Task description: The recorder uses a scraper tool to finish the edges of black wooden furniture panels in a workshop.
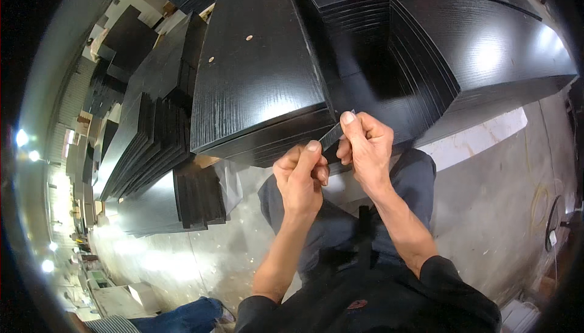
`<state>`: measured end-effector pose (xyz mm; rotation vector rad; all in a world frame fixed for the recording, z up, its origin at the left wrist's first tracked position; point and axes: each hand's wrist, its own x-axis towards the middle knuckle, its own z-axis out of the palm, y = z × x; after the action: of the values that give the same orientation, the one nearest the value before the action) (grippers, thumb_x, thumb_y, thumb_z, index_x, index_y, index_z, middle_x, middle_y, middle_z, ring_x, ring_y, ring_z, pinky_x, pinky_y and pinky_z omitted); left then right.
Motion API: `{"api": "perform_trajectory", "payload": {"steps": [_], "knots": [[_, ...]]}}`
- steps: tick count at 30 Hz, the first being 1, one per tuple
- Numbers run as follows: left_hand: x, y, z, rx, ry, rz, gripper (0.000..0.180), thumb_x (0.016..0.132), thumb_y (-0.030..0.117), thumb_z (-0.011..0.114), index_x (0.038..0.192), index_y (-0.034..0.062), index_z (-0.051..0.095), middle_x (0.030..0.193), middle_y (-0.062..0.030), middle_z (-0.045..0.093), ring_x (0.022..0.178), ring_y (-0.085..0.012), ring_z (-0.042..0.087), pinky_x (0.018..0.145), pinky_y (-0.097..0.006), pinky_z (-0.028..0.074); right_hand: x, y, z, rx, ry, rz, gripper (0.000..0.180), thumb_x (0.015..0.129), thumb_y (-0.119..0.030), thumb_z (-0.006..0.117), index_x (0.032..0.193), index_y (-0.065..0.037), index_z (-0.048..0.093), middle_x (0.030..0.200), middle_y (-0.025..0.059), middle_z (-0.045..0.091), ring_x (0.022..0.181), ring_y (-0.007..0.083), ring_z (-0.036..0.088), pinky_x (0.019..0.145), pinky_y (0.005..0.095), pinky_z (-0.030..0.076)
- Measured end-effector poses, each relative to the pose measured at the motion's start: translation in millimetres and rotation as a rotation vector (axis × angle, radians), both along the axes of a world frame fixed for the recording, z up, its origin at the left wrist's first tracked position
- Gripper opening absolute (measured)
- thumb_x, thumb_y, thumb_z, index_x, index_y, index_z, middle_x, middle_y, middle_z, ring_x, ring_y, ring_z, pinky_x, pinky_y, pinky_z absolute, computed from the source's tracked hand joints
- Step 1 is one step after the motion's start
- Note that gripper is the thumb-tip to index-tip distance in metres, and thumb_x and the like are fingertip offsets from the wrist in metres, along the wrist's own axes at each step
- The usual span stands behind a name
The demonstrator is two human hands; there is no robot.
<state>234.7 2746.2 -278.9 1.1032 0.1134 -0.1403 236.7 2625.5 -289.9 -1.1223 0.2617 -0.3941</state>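
A tall stack of black panels (261, 59) lies in front of the person, its long axis running away from them, the near end narrow-edged and facing the body. To its right, a second stack of black panels (486, 41) spreads wider, its near edge sloping up to the right. The right forearm (398, 220) angles up and leftward; the left forearm (284, 251) rises with a slight lean to the right, so the two converge. The right hand (367, 144) is farther forward, closed in a pinch with its thumb upward; the left hand (301, 172) sits lower, fingers curled under and thumb on top, also pinching. Between them, just off the first stack's near right corner, both grip a thin dark strip (331, 138). Its long axis slants from the left thumb up and away to the right thumb.
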Motion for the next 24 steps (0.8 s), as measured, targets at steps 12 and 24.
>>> {"api": "perform_trajectory", "payload": {"steps": [12, 24], "knots": [[3.6, 2.1, -15.6, 0.04, 0.005, 0.02, 0.03, 0.09, 0.016, 0.071, 0.066, 0.002, 0.06, 0.06, -0.0057, 0.058, 0.044, -0.0104, 0.049, 0.041, -0.025, 0.038, 3.3, 0.4, -7.3, -0.056, 0.008, -0.031, 0.037, 0.097, -0.024, 0.063, 0.065, -0.006, 0.055, 0.051, 0.0011, 0.054, 0.041, 0.0045, 0.045, 0.039, 0.0199, 0.035], [5.4, -6.3, -0.9, 0.155, -0.082, 0.041, 0.03, 0.092, 0.017, 0.069, 0.067, 0.0012, 0.062, 0.061, -0.0051, 0.059, 0.045, -0.0094, 0.048, 0.043, -0.023, 0.037, 5.7, -6.9, 0.6, -0.065, -0.147, -0.007, 0.04, 0.097, -0.03, 0.064, 0.066, -0.005, 0.057, 0.053, 0.0026, 0.058, 0.043, 0.0055, 0.05, 0.041, 0.0198, 0.036]]}}
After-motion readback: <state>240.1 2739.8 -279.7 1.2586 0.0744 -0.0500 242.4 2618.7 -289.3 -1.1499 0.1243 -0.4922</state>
